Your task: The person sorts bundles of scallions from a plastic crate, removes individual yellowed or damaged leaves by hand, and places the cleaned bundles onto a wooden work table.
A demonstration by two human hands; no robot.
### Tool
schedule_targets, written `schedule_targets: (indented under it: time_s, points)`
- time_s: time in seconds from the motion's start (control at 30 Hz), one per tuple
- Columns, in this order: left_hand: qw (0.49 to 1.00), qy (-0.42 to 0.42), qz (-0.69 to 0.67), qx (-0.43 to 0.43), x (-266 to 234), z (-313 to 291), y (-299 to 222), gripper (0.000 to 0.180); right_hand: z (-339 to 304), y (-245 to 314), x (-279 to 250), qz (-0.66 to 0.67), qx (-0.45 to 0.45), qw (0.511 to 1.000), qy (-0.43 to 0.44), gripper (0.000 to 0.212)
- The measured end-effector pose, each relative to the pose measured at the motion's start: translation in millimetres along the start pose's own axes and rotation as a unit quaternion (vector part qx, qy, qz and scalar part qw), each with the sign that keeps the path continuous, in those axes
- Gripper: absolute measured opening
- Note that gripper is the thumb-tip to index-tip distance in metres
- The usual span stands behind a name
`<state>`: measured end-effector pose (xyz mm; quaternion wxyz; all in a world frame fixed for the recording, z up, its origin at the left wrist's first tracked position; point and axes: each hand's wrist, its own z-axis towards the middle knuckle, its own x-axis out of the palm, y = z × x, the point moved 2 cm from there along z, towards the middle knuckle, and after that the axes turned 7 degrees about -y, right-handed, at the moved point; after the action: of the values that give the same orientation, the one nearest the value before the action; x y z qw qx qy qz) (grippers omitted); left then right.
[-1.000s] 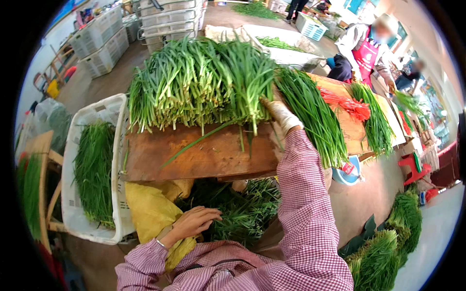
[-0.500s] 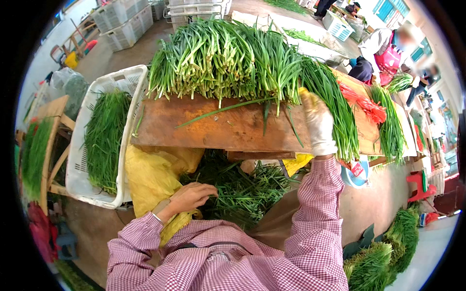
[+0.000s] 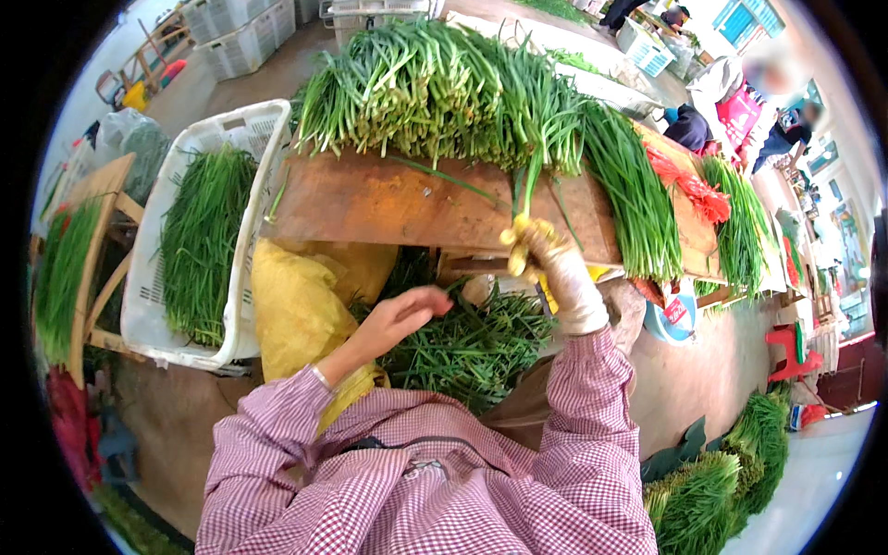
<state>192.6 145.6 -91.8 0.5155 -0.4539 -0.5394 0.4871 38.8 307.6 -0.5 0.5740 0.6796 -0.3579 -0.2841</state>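
Note:
A large heap of garlic chives (image 3: pixel 416 92) lies on the wooden board (image 3: pixel 370 199) in front of me, its cut ends toward me. My right hand (image 3: pixel 546 264), in a white glove with yellow fingertips, is closed on a few chive stalks (image 3: pixel 530 185) that reach up to the heap. My left hand (image 3: pixel 402 324) is bare and holds nothing, fingers stretched out and slightly blurred. Beneath it is a pile of loose green leaves (image 3: pixel 472 347), and a yellow sack (image 3: pixel 301 301) lies beside its wrist.
A white plastic crate (image 3: pixel 148 268) of greens stands at left. More chives (image 3: pixel 638 194) hang over the board's right end beside red ties (image 3: pixel 689 190). A blue bucket (image 3: pixel 668 319), a red stool (image 3: pixel 791 356) and green bundles (image 3: pixel 712 481) are at right. A person (image 3: pixel 735 102) works beyond.
My right hand has come back from the heap toward me and left, drawing a few chive stalks out. My left hand has moved up and right, its fingers straighter.

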Motion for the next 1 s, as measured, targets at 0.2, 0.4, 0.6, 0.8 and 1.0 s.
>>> schedule_targets:
  time_s: [0.2,0.4,0.6,0.8,1.0]
  points:
    - [0.991,-0.025,-0.132,-0.005,31.0,44.1,-25.7,0.052,-58.6,-53.9,42.2,-0.038,0.093,0.992,0.078,0.019]
    - [0.986,-0.046,-0.15,-0.051,47.1,16.0,-21.1,0.036,-91.2,-92.8,54.5,0.001,0.123,0.983,0.135,0.024]
    - [0.926,-0.076,-0.271,0.253,7.6,-47.0,-62.3,0.017,-65.8,-54.2,34.0,0.009,-0.056,0.993,0.1,0.032]
    - [0.872,-0.331,-0.331,0.144,-19.1,-42.1,-70.3,0.017,63.6,-16.7,-20.8,-0.551,-0.267,0.711,-0.345,0.038]
    - [0.886,-0.29,-0.362,-0.015,2.7,-38.1,-14.8,0.018,107.5,-55.6,-28.2,-0.528,-0.241,0.765,-0.278,0.025]
